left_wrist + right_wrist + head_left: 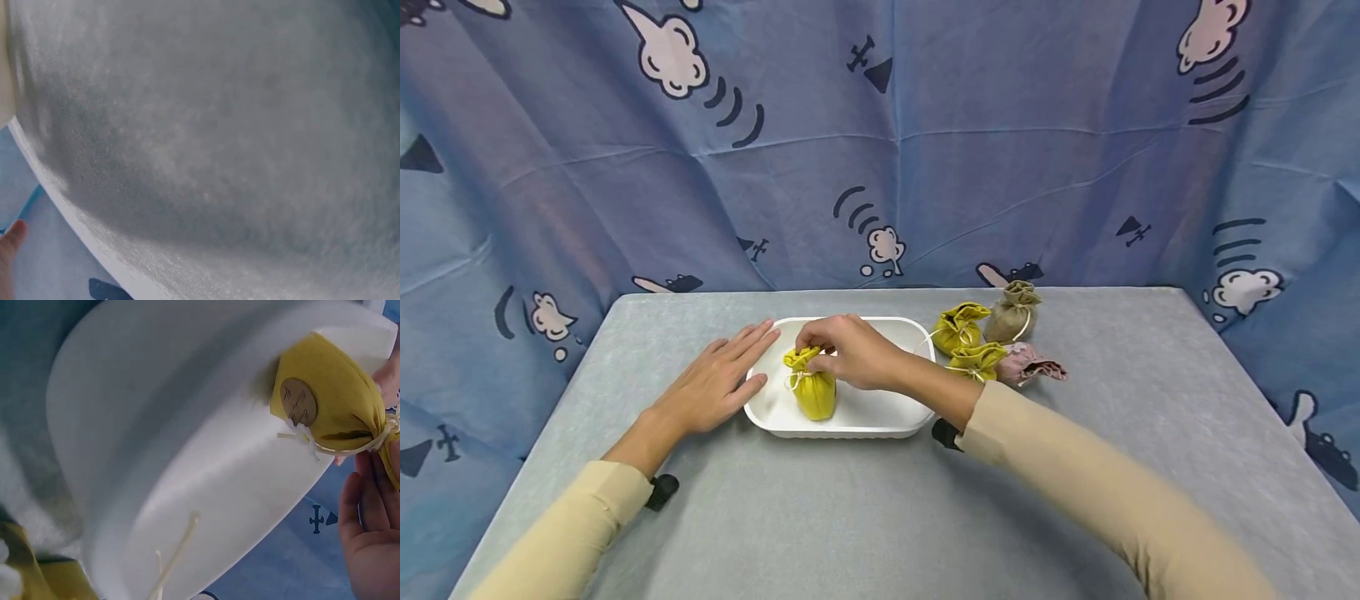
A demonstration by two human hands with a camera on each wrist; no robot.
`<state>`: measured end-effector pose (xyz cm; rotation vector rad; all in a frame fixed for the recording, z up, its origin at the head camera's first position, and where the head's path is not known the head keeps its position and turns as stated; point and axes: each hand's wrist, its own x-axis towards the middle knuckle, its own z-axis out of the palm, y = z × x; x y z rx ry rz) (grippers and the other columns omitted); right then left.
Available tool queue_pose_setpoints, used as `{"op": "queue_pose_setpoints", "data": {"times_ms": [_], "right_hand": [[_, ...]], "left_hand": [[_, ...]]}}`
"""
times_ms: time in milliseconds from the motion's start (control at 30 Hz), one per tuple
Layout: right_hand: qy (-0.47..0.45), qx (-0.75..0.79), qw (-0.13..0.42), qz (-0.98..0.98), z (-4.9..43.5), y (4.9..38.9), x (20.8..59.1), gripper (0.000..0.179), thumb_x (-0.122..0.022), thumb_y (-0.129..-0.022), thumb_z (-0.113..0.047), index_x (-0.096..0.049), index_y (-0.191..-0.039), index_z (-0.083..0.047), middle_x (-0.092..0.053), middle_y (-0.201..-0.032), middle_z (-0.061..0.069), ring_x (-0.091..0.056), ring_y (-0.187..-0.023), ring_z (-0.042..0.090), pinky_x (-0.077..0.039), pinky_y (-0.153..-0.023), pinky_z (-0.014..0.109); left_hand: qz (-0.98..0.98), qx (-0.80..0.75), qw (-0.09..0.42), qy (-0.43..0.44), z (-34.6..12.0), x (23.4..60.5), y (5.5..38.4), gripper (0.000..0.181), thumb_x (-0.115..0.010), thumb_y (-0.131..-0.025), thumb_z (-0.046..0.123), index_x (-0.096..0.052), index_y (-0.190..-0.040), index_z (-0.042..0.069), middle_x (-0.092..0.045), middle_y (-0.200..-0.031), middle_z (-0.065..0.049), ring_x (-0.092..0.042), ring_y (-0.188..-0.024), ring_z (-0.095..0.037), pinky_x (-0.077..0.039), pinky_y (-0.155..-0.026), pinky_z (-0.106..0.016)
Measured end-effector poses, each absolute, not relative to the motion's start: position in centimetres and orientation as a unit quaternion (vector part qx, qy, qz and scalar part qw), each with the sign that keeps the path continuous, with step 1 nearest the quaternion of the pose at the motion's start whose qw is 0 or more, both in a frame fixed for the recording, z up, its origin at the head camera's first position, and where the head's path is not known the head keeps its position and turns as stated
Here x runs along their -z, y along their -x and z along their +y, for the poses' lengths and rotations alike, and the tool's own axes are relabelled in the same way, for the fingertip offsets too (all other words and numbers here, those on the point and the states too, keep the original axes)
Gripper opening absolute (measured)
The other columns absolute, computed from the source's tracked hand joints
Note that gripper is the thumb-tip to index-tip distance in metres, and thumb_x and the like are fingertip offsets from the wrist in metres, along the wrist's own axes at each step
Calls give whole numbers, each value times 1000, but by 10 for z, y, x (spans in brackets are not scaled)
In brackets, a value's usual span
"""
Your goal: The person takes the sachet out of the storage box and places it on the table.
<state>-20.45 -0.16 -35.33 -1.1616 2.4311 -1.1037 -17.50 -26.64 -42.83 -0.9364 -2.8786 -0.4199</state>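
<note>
My right hand (861, 354) pinches the gathered top of a yellow drawstring pouch (815, 396) over the left half of a white oval tray (880, 410). In the right wrist view the same pouch (340, 387) shows a round brown label (299, 402) and a pale cord tied at its neck. My left hand (718, 383) lies with straight fingers along the tray's left end, fingertips right at the rim. A fingertip (17, 232) shows at the lower left of the left wrist view; mostly bare tabletop fills the rest.
Right of the tray stand two more yellow pouches (958, 331), a grey-brown pouch (1011, 317) and a pink pouch (1026, 365) lying on its side. A pale cord end (178, 553) hangs over the tray's right rim. Behind the grey table (820, 517) hangs a blue patterned curtain (1000, 183).
</note>
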Motion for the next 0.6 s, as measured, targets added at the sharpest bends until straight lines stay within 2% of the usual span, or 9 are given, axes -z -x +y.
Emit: {"op": "queue_pose_setpoints", "data": {"times_ms": [300,600], "right_hand": [[404,382,91,826,10,205,333,13,-72,-89,-1,-71,-102,-5,-74,-101,3,-68,-96,12,-51,-94,32],[402,393,65,825,38,203,309,14,-74,-88,-2,-72,-102,-6,-74,-100,1,-68,-94,11,-52,-88,28]], "left_hand": [[-940,138,49,309,-266,429,174,63,-49,-104,31,-25,-160,15,-25,-164,-7,-31,-146,-34,-33,-106,-57],[-940,139,45,308,-265,427,175,64,-50,-103,32,-24,-160,16,-25,-164,-7,-29,-147,-32,-31,-108,-57]]}}
